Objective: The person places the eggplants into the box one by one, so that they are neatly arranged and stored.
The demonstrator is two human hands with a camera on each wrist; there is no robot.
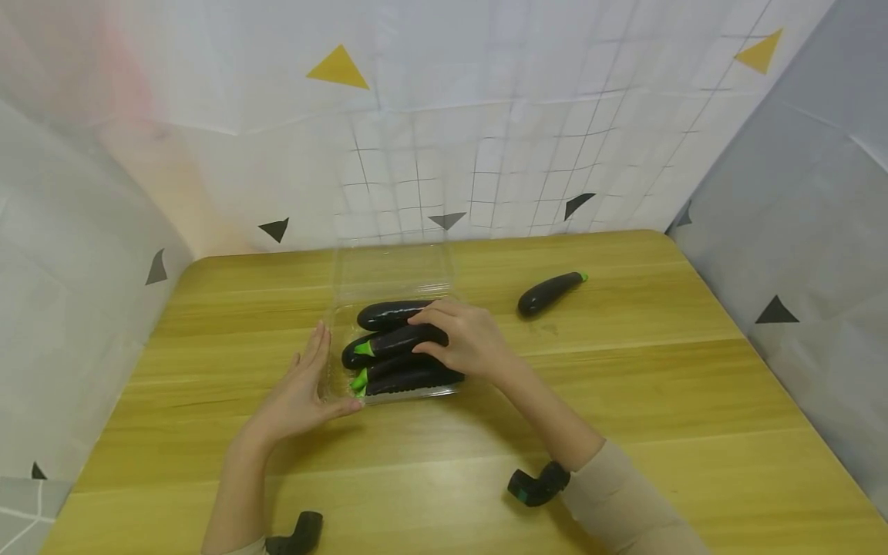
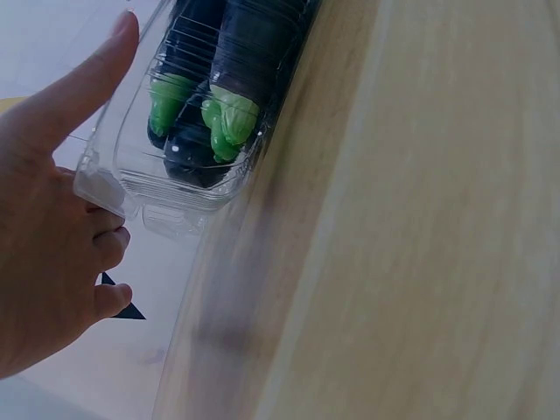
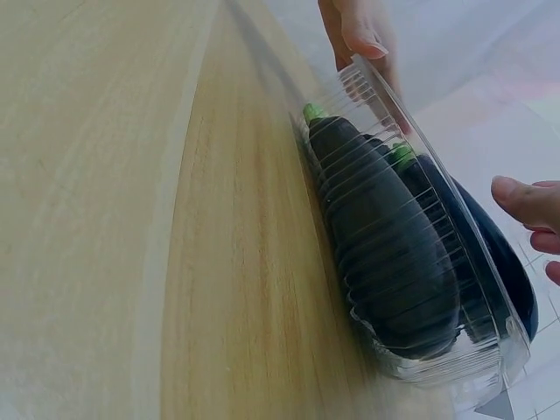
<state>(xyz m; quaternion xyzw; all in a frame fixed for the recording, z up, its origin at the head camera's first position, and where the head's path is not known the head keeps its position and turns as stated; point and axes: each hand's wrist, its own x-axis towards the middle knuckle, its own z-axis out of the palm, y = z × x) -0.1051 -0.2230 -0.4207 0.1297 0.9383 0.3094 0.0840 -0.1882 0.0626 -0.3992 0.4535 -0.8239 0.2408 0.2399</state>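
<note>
A wood-grained table [image 1: 624,401] is adjoining triangle-marked white sheeting [image 1: 451,54]. Straight-fingered, the left hand [image 1: 298,397] is touching the clear container [image 2: 171,192]; the right hand [image 1: 466,338] is hovering, thumb and fingers parted, above eggplants [image 1: 402,341].

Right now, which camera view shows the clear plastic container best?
The head view: it takes in the container and its open lid together from above. The left wrist view shows one end beside the left hand; the right wrist view, its ribbed side.

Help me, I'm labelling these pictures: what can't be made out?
Right end of the back eggplant: head view, behind the right hand.
Far ends of the eggplants: left wrist view, cut by the top edge.
Back of the right hand: right wrist view, cut by the right edge.
</note>
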